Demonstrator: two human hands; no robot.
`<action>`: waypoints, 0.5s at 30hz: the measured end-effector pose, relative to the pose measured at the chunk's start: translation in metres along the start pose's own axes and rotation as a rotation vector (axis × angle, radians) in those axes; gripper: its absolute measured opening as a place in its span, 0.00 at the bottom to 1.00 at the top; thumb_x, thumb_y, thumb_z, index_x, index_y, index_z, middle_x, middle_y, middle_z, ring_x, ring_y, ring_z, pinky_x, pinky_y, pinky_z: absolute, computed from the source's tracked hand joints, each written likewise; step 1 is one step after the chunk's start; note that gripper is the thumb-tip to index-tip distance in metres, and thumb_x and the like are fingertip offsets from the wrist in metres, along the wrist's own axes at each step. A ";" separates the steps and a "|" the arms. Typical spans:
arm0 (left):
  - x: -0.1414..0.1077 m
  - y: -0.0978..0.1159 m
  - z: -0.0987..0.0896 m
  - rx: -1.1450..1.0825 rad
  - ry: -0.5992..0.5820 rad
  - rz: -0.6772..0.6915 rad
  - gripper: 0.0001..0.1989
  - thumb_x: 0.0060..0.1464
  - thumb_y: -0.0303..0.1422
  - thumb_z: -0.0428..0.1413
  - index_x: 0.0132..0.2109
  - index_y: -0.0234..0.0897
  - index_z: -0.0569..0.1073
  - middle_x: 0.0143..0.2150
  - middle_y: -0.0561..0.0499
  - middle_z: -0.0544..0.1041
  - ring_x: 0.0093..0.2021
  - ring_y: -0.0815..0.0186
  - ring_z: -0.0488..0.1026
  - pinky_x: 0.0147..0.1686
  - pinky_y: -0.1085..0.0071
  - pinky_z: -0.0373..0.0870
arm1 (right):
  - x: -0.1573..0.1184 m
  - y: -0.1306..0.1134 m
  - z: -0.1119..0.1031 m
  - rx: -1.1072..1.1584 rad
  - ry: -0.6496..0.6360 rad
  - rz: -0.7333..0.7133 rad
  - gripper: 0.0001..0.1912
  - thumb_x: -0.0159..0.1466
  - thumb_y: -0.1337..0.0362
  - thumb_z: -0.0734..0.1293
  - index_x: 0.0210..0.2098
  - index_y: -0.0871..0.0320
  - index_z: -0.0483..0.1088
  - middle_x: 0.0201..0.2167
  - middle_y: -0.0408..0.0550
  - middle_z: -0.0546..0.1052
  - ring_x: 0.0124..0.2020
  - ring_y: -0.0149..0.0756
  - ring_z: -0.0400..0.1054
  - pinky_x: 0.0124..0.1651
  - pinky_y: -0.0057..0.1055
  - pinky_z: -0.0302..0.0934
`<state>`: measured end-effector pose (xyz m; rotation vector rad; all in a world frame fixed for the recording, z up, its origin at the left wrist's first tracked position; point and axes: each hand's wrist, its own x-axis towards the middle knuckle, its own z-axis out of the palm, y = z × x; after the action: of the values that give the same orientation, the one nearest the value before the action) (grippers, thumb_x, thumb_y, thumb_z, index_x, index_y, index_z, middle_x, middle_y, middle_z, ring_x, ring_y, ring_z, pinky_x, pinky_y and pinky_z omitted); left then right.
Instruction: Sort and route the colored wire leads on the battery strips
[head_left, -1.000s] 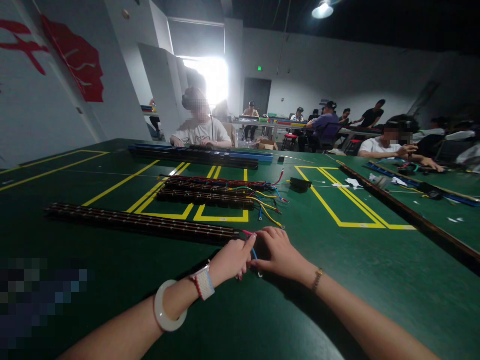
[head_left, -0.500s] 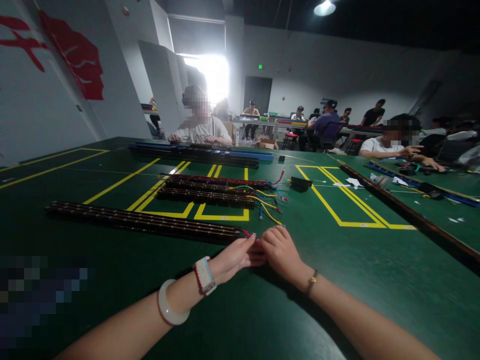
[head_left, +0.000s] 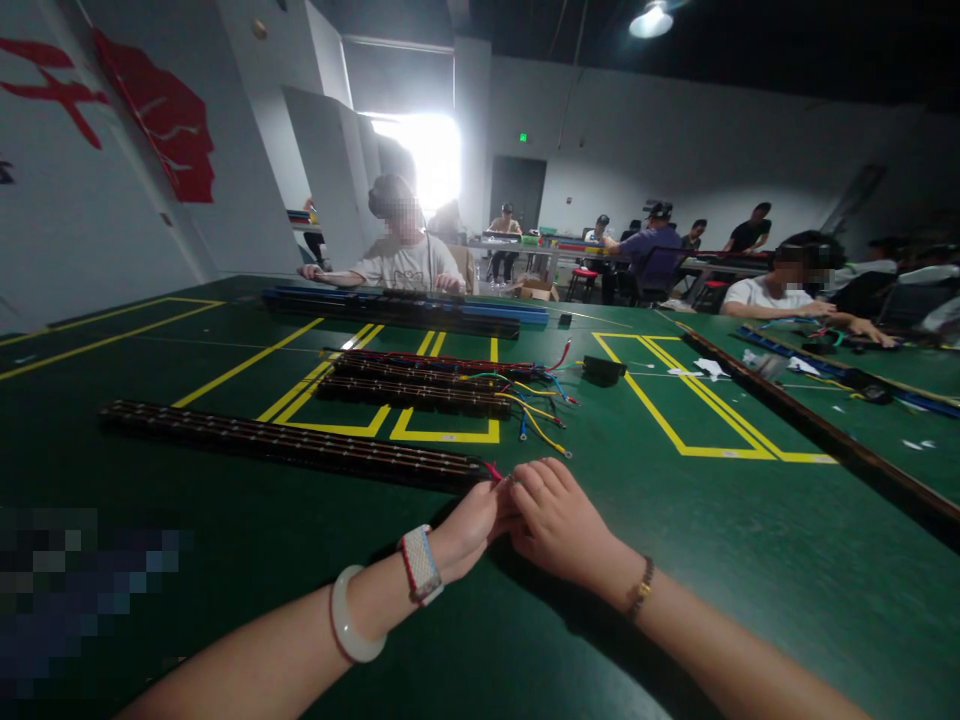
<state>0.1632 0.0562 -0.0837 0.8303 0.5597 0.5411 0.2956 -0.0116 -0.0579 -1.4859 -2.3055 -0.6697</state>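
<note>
My left hand (head_left: 471, 522) and my right hand (head_left: 556, 515) meet at the right end of a long dark strip assembly (head_left: 300, 445), both with fingers closed. Red wires (head_left: 492, 471) come out of that end and run into my left hand's fingers. My right hand's fingertips press against those of my left; what it pinches is hidden. Behind lies a shorter bundle of dark strips (head_left: 412, 385), with yellow, blue and red wires (head_left: 544, 410) ending in small terminals.
Blue and black rails (head_left: 405, 310) lie at the far edge of the green table (head_left: 420, 640), before a seated person. A small black piece (head_left: 603, 370) sits mid-table. At right are a long brown rail (head_left: 810, 420), white scraps (head_left: 711, 369) and another person.
My right hand has turned and moved slightly over my left fingers, and both wrists have shifted a little right. The person opposite has stretched one arm out to the left.
</note>
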 end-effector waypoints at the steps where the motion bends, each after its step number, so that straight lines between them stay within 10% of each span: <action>1: 0.000 -0.001 0.000 0.014 0.013 0.008 0.12 0.55 0.38 0.57 0.37 0.31 0.68 0.36 0.44 0.74 0.40 0.64 0.73 0.42 0.67 0.68 | 0.002 -0.002 -0.003 -0.031 -0.022 0.036 0.11 0.59 0.63 0.64 0.39 0.63 0.67 0.39 0.53 0.69 0.42 0.40 0.59 0.53 0.41 0.52; 15: -0.004 -0.001 0.006 0.130 0.039 0.015 0.15 0.63 0.40 0.47 0.38 0.30 0.67 0.35 0.45 0.75 0.38 0.65 0.74 0.45 0.65 0.69 | 0.008 0.024 -0.012 0.124 -0.323 0.361 0.14 0.65 0.61 0.62 0.25 0.59 0.69 0.25 0.46 0.72 0.29 0.32 0.64 0.34 0.32 0.44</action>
<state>0.1641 0.0503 -0.0802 0.9495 0.6294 0.5401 0.3143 -0.0037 -0.0388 -1.9976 -2.1543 -0.1955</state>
